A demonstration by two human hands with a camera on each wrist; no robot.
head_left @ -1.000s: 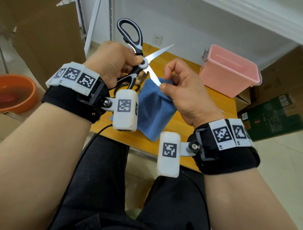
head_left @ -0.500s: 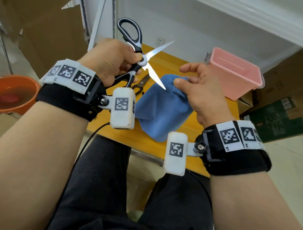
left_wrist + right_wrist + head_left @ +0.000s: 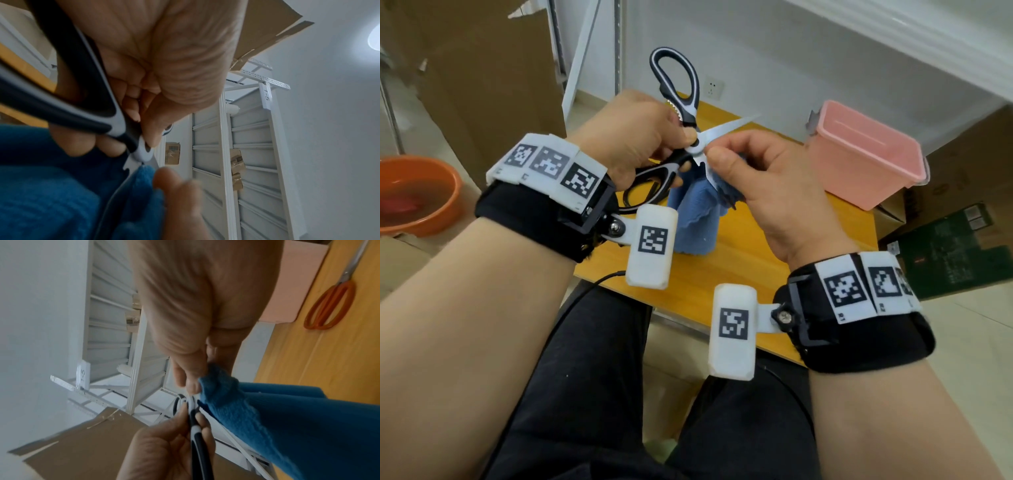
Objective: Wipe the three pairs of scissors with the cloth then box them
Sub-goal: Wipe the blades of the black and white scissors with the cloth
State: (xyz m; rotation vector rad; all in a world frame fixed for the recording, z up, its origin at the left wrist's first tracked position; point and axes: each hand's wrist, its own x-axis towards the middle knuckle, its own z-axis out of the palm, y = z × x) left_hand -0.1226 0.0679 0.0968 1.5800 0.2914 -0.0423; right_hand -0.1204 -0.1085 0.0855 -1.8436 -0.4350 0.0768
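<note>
Grip, left hand (image 3: 635,137): fingers curling round the lower handle of the black-and-white scissors (image 3: 681,102), thumb lying at the pivot — blades spread open, one handle loop pointing up, one blade tip pointing toward the pink box (image 3: 866,178).

Grip, right hand (image 3: 760,181): thumb and fingers pinching the blue cloth (image 3: 693,226) against the lower blade, just beside the pivot; the rest of the cloth is hanging down toward the worktop (image 3: 739,267), and whether its lower edge is touching the wood cannot be told.

Wrist bands: both wrists are wearing black straps with white marker blocks.

Worktop: yellow wood, sitting just beyond the person's dark-trousered knees.

Orange-handled scissors (image 3: 331,303): lying flat on the worktop, blades closed, just beside the pink box — showing in the right wrist view only.

Pink box: standing open on the far right part of the worktop, near the edge.

Orange basin (image 3: 417,195): sitting on the floor at far left.

White shelving (image 3: 236,146): standing against the wall, holding small cardboard cartons.
</note>
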